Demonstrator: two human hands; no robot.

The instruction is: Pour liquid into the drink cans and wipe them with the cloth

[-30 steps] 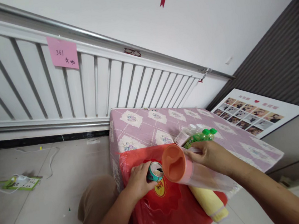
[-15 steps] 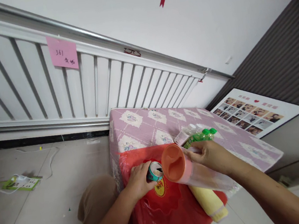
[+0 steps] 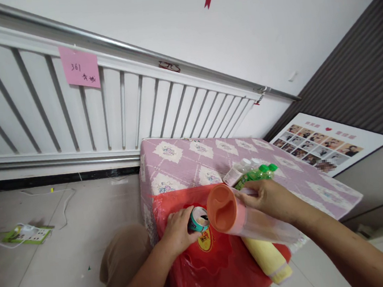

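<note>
My left hand [image 3: 179, 231] is wrapped round a teal can [image 3: 197, 221], whose opened top faces up over a red tray [image 3: 210, 261] with a yellow emblem. Right beside the can, my right hand [image 3: 265, 199] grips a clear cylindrical container [image 3: 266, 227], tilted so that its orange lid [image 3: 222, 209] faces me. Whether lid and can touch cannot be told. Below the container a folded yellow cloth [image 3: 269, 259] lies on red plastic. Behind my right hand are several clear bottles with green caps [image 3: 263, 170] and white caps [image 3: 245, 162].
The bed-like surface has a purple patterned cover [image 3: 179, 156]. Behind it runs a white radiator [image 3: 139, 108] with a pink note [image 3: 81, 68]. A power strip [image 3: 29, 233] with cables lies on the floor at left. A photo board [image 3: 329, 141] leans at right.
</note>
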